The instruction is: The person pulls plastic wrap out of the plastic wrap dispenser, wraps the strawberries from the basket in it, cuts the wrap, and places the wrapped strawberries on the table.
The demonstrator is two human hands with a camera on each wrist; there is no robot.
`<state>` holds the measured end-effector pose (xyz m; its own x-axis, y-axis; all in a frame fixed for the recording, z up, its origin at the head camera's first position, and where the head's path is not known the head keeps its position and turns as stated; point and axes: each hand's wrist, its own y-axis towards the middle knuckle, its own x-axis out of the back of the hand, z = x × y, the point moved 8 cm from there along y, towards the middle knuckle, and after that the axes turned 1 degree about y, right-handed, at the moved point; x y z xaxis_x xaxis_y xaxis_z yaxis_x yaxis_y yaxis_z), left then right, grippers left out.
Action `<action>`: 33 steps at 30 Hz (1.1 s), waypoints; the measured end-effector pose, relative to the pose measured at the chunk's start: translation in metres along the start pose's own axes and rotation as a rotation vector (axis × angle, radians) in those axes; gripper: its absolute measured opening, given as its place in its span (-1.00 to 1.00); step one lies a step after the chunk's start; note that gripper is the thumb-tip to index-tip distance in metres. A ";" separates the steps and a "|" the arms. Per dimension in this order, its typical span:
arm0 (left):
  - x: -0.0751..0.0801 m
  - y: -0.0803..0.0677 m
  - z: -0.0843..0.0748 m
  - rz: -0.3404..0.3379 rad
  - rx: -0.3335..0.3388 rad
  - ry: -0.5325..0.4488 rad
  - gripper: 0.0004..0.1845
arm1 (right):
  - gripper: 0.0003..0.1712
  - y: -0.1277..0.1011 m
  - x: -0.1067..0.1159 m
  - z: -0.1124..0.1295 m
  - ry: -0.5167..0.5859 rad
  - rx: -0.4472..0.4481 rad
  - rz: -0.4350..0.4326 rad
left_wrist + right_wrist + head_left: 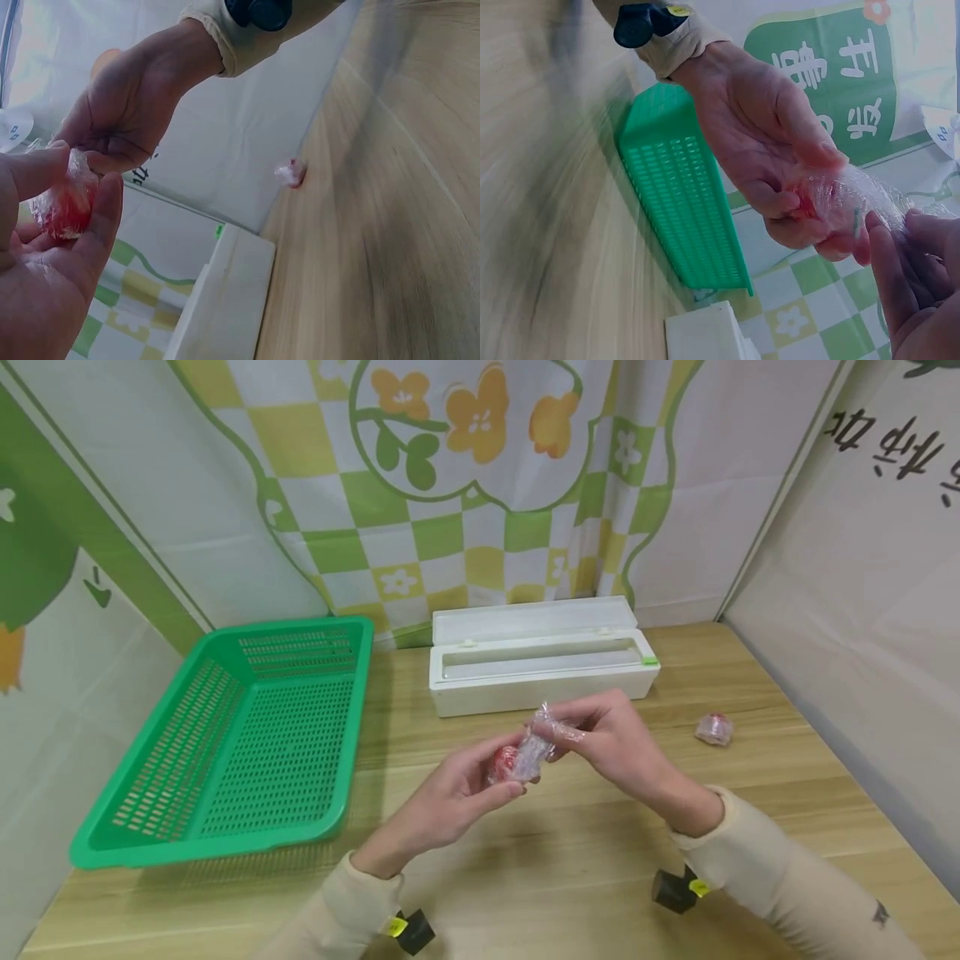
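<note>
A small red round thing [504,763], its exact kind blurred by the film, sits wrapped in clear cling film [534,753]. My left hand [450,797] holds the bundle between thumb and fingers, above the middle of the table. On its right side, my right hand [617,750] pinches the gathered, crinkled end of the film. The left wrist view shows the red thing [66,211] through the film, close to both hands' fingertips. In the right wrist view, the film [870,195] stretches from the left fingers to the right fingertips.
A green slotted plastic basket [362,710] stands at the left. Behind the hands, against the curtain, is a long white box [547,687] with its lid raised. Another small red thing in clear film [714,729] lies on the wooden table [600,877] at the right.
</note>
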<state>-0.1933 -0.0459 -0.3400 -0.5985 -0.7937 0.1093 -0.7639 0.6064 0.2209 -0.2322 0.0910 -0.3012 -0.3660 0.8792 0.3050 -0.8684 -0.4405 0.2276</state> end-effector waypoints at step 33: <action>0.022 -0.004 0.015 -0.350 0.149 0.041 -0.65 | -0.68 -0.010 -0.005 0.015 -0.166 0.169 0.046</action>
<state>-0.2069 -0.0649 -0.3530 -0.2873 -0.9535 0.0911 -0.9489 0.2963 0.1090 -0.2165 0.0889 -0.2910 -0.3319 0.8217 0.4633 -0.7785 -0.5159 0.3573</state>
